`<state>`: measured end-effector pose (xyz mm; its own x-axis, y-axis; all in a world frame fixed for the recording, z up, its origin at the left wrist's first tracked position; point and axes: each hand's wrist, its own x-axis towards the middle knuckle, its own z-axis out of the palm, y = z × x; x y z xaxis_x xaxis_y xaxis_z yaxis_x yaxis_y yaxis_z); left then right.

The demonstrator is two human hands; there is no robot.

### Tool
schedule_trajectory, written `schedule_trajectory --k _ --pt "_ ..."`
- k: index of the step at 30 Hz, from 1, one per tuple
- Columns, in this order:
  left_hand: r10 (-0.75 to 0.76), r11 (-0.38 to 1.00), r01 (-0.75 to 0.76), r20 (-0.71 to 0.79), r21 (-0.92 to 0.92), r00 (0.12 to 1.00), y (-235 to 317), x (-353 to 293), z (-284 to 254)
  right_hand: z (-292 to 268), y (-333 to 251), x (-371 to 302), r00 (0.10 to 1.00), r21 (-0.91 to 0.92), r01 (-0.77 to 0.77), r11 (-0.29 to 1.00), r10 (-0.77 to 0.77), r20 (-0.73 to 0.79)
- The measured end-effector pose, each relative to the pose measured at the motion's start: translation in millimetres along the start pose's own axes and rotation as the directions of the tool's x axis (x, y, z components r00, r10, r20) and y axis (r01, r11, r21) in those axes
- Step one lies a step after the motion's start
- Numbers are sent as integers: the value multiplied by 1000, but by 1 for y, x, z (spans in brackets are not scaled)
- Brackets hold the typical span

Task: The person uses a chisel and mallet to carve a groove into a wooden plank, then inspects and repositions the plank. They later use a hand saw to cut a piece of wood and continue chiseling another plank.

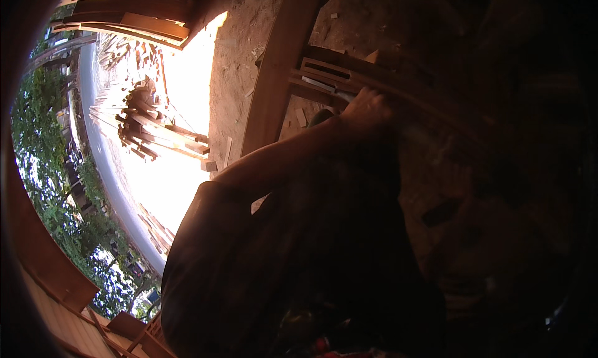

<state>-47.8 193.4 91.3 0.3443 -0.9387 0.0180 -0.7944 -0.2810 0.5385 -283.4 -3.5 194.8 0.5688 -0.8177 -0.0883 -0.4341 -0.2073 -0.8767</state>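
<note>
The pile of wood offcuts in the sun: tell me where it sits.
In the head view the pile of wood offcuts lies left of centre on the sunlit ground, left of the long plank.

One hand (367,109) grips curved wooden slats (330,77) — sunlit timber pile (156,130) beyond.

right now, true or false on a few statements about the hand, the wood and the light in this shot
1. A hand rests on a bundle of curved wooden slats. True.
2. The hand holds a hammer. False: no hammer shows; it touches only the slats.
3. A long wooden plank lies on the dirt ground beside the slats. True.
4. The wood pile at left lies in deep shade. False: it sits in bright sun.
5. Both hands are in plain view. False: only one shows.
</note>
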Motion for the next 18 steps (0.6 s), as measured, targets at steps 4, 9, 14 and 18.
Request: schedule_trajectory --k 4,9,14,18 --pt "87 964 -140 -226 -227 970 29 7 -18 -5 9 -10 968 6 -245 969 245 -50" --pt "40 982 -53 -76 -180 996 29 12 -47 -6 20 -14 944 -158 -319 935 328 36" --pt "54 982 -72 -107 -174 993 29 15 -45 -9 29 0 978 -30 143 989 -146 -150" --pt "40 979 -57 -90 -197 995 28 15 -43 -13 26 1 986 -57 -66 996 56 -160"
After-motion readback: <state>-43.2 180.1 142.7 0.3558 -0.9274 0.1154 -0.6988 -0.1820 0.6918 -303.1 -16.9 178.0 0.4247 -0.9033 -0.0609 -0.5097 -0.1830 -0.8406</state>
